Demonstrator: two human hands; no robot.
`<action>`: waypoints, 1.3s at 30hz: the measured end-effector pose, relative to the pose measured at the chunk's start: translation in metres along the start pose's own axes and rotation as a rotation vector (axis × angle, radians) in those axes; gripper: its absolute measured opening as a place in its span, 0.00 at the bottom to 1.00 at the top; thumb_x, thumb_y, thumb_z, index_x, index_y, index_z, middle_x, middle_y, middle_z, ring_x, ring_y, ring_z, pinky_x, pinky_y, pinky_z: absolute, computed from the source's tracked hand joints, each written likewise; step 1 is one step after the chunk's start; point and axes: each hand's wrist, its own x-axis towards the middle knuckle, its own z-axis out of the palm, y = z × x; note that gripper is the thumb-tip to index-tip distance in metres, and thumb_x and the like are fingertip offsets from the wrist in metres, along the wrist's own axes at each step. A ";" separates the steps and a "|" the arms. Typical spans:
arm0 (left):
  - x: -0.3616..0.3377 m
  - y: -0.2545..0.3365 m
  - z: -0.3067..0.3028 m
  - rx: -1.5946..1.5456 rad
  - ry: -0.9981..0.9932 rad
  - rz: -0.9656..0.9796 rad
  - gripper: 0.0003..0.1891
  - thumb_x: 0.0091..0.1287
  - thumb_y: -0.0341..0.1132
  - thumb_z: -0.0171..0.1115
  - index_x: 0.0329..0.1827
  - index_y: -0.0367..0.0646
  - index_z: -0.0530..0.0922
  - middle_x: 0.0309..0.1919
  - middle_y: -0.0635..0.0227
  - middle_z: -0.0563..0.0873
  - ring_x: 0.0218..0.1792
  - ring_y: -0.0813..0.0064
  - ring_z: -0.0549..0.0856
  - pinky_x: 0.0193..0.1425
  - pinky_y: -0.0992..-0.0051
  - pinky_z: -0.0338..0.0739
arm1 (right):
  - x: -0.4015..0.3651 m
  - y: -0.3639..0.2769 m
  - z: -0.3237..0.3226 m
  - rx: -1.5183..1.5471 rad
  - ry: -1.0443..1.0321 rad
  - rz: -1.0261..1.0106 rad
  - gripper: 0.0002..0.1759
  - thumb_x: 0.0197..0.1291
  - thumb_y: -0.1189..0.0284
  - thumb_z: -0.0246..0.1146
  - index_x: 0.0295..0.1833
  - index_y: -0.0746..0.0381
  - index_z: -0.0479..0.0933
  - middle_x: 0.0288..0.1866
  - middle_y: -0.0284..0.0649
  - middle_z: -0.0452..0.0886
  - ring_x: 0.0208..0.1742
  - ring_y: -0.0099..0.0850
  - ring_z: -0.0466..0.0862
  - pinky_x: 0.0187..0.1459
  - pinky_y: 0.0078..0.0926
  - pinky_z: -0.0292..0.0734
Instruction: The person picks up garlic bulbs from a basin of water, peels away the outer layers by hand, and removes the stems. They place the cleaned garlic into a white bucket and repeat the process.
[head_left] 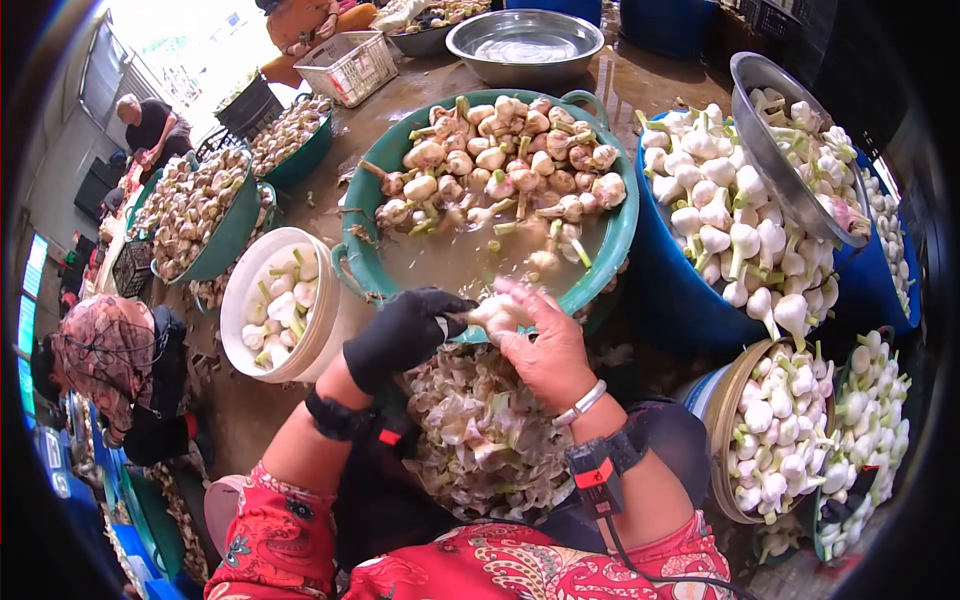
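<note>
In front of me a garlic bulb is held between both hands, over the near rim of a green tub. My left hand, in a black glove, is closed at the bulb's stem end; whether it also grips a small tool I cannot make out. The bare fingers of my right hand are wrapped round the bulb's other side. Murky water fills the tub's near part, and unpeeled garlic bulbs are heaped toward its far side. Loose garlic skins pile up below my hands.
A white bucket with trimmed garlic stands left. At right are a blue tub of peeled bulbs, a tilted metal basin and another bucket. Beyond are a water-filled metal basin and a white crate. Other people sit left.
</note>
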 end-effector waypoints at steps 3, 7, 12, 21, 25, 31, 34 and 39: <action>-0.029 -0.008 0.004 -0.256 0.039 -0.087 0.13 0.61 0.30 0.65 0.48 0.40 0.83 0.37 0.62 0.86 0.38 0.71 0.84 0.45 0.73 0.76 | -0.004 0.016 0.000 -0.061 -0.049 0.174 0.02 0.51 0.80 0.60 0.29 0.63 0.78 0.29 0.40 0.82 0.31 0.29 0.82 0.36 0.26 0.76; -0.047 -0.011 -0.007 -0.644 0.118 -0.258 0.14 0.64 0.26 0.61 0.53 0.36 0.80 0.42 0.69 0.85 0.40 0.82 0.81 0.46 0.80 0.76 | -0.008 0.019 -0.007 -0.037 -0.486 0.422 0.09 0.48 0.80 0.62 0.38 0.63 0.81 0.29 0.37 0.83 0.32 0.23 0.81 0.36 0.23 0.76; -0.045 -0.009 -0.013 -0.827 0.086 -0.264 0.14 0.64 0.27 0.61 0.52 0.34 0.79 0.46 0.63 0.85 0.39 0.78 0.83 0.47 0.77 0.78 | -0.013 -0.013 0.007 0.159 -0.480 0.354 0.33 0.45 0.83 0.67 0.62 0.63 0.71 0.48 0.36 0.80 0.44 0.24 0.80 0.46 0.22 0.77; -0.034 0.004 0.012 -1.039 0.157 -0.138 0.17 0.67 0.34 0.60 0.58 0.37 0.77 0.42 0.68 0.84 0.38 0.79 0.82 0.44 0.78 0.78 | -0.006 -0.016 0.015 0.500 -0.387 0.441 0.34 0.48 0.83 0.70 0.62 0.64 0.68 0.46 0.34 0.78 0.45 0.21 0.79 0.47 0.22 0.79; -0.029 -0.008 0.023 -0.996 0.114 -0.157 0.18 0.68 0.32 0.59 0.60 0.37 0.75 0.44 0.68 0.84 0.42 0.79 0.82 0.48 0.78 0.77 | -0.011 -0.012 0.012 0.627 -0.333 0.532 0.31 0.50 0.81 0.71 0.60 0.69 0.67 0.46 0.39 0.78 0.44 0.24 0.81 0.46 0.23 0.81; -0.033 -0.001 0.021 -1.101 0.090 -0.166 0.19 0.68 0.33 0.59 0.61 0.37 0.74 0.45 0.67 0.84 0.43 0.78 0.83 0.49 0.76 0.78 | -0.014 -0.002 0.009 0.815 -0.331 0.695 0.25 0.59 0.77 0.65 0.61 0.68 0.67 0.46 0.38 0.78 0.43 0.25 0.81 0.46 0.25 0.80; -0.034 0.001 0.020 -1.120 0.115 -0.181 0.19 0.68 0.32 0.60 0.61 0.36 0.74 0.46 0.67 0.84 0.43 0.78 0.83 0.49 0.76 0.78 | -0.014 -0.003 0.011 0.812 -0.331 0.685 0.26 0.59 0.77 0.64 0.62 0.68 0.66 0.47 0.38 0.78 0.44 0.25 0.81 0.46 0.24 0.80; -0.035 0.000 0.017 -1.020 0.117 -0.224 0.17 0.66 0.31 0.61 0.58 0.36 0.77 0.43 0.67 0.85 0.40 0.78 0.83 0.46 0.77 0.78 | -0.019 0.001 0.019 0.629 -0.344 0.510 0.27 0.62 0.74 0.64 0.65 0.67 0.64 0.47 0.38 0.78 0.43 0.23 0.79 0.45 0.21 0.78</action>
